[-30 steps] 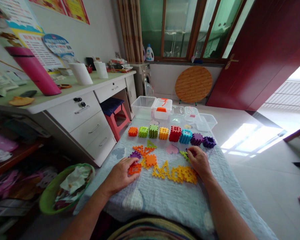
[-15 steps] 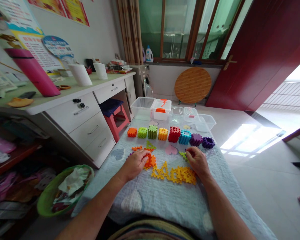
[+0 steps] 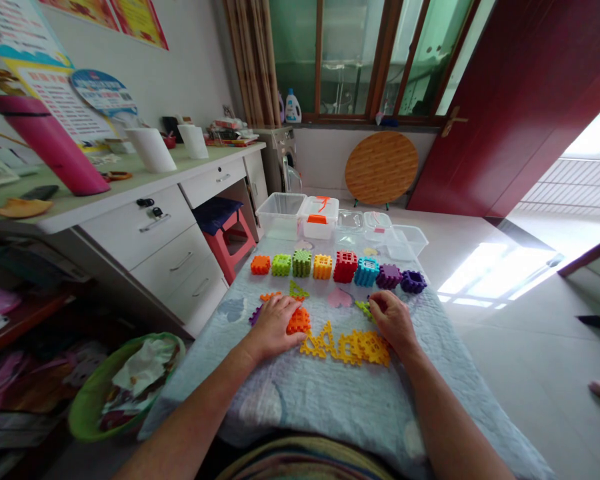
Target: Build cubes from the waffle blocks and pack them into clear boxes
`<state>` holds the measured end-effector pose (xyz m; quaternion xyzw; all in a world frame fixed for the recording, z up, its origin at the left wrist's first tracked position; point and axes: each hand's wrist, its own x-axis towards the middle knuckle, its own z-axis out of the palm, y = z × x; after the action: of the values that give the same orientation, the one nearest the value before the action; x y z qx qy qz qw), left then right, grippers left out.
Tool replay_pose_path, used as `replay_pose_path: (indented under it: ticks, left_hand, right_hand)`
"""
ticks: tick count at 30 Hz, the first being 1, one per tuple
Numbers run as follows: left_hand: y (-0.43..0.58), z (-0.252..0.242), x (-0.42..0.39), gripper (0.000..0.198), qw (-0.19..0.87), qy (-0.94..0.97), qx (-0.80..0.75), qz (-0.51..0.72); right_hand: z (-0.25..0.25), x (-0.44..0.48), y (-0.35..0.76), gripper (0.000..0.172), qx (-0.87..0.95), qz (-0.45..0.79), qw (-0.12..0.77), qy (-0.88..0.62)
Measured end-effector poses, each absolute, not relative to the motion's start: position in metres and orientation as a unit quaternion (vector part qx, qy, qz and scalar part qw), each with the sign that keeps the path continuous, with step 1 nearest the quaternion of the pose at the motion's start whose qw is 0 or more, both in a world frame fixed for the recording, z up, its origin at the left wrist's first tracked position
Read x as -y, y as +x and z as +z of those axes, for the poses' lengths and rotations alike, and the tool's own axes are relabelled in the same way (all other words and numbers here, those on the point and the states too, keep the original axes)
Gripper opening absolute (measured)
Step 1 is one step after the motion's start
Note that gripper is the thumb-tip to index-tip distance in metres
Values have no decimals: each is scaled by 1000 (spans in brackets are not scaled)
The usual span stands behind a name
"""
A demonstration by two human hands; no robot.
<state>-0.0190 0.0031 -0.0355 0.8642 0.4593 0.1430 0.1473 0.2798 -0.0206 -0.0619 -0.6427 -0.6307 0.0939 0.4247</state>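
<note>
My left hand (image 3: 274, 327) is open over the left side of the table, its thumb held away from the fingers. Beside its fingertips lie orange interlocking plastic pieces (image 3: 299, 321), and a purple piece (image 3: 255, 316) shows past its outer edge. My right hand (image 3: 393, 322) is closed, with fingers curled down on a light-green toothed piece (image 3: 364, 308). Between the hands, nearer my body, spreads a row of yellow pieces (image 3: 350, 346), flat and overlapping. A green triangular piece (image 3: 299, 290) rests beyond my left hand.
Several built blocks stand in a row farther back, among them a red block (image 3: 346, 267) and a blue block (image 3: 367, 272). Behind them are clear plastic boxes, one a lidded box (image 3: 320, 219). A green waste basket (image 3: 87, 393) and a desk (image 3: 165, 230) are at left.
My left hand has opened from a pinch over the orange piece, spreading its fingers and thumb. My right hand stays closed at the light-green piece. The view has shifted slightly.
</note>
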Motion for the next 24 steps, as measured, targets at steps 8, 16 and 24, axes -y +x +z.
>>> replay_pose_path:
  ticks: [8,16,24]
  left_hand:
    - [-14,-31,-12,41,142,871,-450,136]
    - [-10,-31,-14,48,123,874,-457,104]
    - [-9,-22,-16,50,113,882,-454,58]
  right_hand:
    - [-63,20,281,15,629,93,431,-640]
    - [-61,21,281,16,630,96,433,-638]
    - [-62,20,282,16,630,99,432,-638]
